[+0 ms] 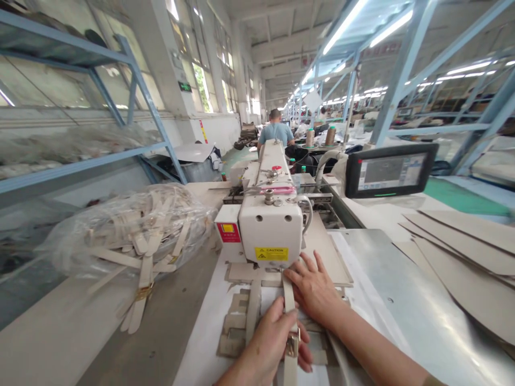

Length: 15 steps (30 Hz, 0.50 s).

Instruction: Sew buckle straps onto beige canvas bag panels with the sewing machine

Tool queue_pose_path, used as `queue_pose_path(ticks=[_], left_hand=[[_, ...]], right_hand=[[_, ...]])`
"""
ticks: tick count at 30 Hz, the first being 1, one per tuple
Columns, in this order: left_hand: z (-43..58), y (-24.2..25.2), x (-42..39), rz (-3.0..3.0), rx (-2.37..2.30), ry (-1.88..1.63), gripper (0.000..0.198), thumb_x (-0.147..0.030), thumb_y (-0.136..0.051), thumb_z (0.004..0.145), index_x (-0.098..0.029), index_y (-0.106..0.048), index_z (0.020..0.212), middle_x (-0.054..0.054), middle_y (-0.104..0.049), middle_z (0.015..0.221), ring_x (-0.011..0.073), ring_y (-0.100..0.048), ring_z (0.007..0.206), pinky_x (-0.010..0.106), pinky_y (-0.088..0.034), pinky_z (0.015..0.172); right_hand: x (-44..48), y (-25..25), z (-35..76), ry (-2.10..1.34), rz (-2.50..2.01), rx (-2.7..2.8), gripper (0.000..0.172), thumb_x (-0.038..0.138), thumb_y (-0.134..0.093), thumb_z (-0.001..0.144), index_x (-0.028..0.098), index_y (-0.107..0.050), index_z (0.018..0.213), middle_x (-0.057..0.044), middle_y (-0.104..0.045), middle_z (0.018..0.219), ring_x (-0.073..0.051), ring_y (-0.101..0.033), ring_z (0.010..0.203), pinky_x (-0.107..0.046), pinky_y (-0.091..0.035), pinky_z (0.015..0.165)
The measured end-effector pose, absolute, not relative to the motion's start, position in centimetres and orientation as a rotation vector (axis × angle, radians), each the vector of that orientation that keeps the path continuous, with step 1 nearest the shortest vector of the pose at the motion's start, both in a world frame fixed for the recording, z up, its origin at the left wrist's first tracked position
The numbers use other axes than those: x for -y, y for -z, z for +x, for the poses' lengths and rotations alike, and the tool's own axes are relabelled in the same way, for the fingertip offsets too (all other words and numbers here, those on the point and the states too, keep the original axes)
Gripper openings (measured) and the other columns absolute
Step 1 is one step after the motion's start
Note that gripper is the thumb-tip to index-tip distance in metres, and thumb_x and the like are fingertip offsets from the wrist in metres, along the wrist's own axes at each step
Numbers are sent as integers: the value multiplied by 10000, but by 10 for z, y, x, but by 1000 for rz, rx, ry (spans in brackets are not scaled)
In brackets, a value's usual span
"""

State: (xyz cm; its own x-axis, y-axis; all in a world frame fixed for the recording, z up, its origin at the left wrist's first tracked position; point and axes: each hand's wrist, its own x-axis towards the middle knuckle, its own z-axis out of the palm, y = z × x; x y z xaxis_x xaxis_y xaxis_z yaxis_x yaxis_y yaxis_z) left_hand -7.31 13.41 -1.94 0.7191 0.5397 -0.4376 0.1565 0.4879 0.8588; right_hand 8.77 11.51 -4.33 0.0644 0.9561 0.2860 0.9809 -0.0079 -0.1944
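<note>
A cream strap [289, 292] with a gold buckle [292, 344] runs up toward the head of a white sewing machine [271, 230]. My left hand [267, 335] is closed around the strap just above the buckle, thumb on top. My right hand [319, 289] lies with fingers spread on the beige clamp plate [333, 262], its fingertips touching the strap's far end beneath the machine head. A second pale strap [253, 308] lies to the left over a cut-out template [235, 324]. The machine head hides the needle area.
On the left, a clear plastic bag [193, 214] spills buckled straps [147, 268]. Large beige panels [462, 257] are stacked at the right, below a control screen [392, 171]. A blue shelf rack [155, 118] stands left; a person [276, 131] sits ahead.
</note>
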Motion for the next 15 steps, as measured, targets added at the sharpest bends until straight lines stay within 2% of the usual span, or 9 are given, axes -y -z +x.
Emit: queue_pose_path(ticks=[4, 10, 12, 15], left_hand=[[-78, 16, -130, 1047, -759, -219, 594, -536, -598, 721, -176, -395, 1148, -28, -602, 688, 115, -555, 441, 224, -469, 411], [-89, 19, -132, 1016, -772, -246, 519, -470, -585, 724, -171, -409, 1110, -2, -601, 748, 132, -579, 500, 242, -467, 448], [-93, 27, -136, 1020, -793, -272, 620, -485, -620, 690, -172, -387, 1171, 23, -608, 843, 156, -616, 556, 274, -491, 491], [-101, 39, -142, 1027, -824, -352, 855, -450, -674, 627, -215, -263, 1339, 63, -583, 1049, 212, -681, 697, 344, -538, 614]], right_hand=[[-111, 41, 82, 90, -2042, 1951, 339, 340, -653, 896, 327, -656, 1235, -102, -505, 1360, -364, -293, 1396, -607, -52, 1186], [-109, 39, 78, 115, -2071, 1930, 338, 332, -623, 910, 327, -658, 1245, -140, -443, 1401, -385, -265, 1412, -607, -77, 1181], [-109, 39, 78, 110, -2069, 1940, 362, 328, -626, 906, 328, -648, 1268, -152, -431, 1414, -397, -264, 1415, -613, -90, 1178], [-108, 40, 75, 116, -2074, 1938, 387, 355, -629, 908, 326, -634, 1294, -164, -429, 1423, -407, -274, 1414, -615, -106, 1177]])
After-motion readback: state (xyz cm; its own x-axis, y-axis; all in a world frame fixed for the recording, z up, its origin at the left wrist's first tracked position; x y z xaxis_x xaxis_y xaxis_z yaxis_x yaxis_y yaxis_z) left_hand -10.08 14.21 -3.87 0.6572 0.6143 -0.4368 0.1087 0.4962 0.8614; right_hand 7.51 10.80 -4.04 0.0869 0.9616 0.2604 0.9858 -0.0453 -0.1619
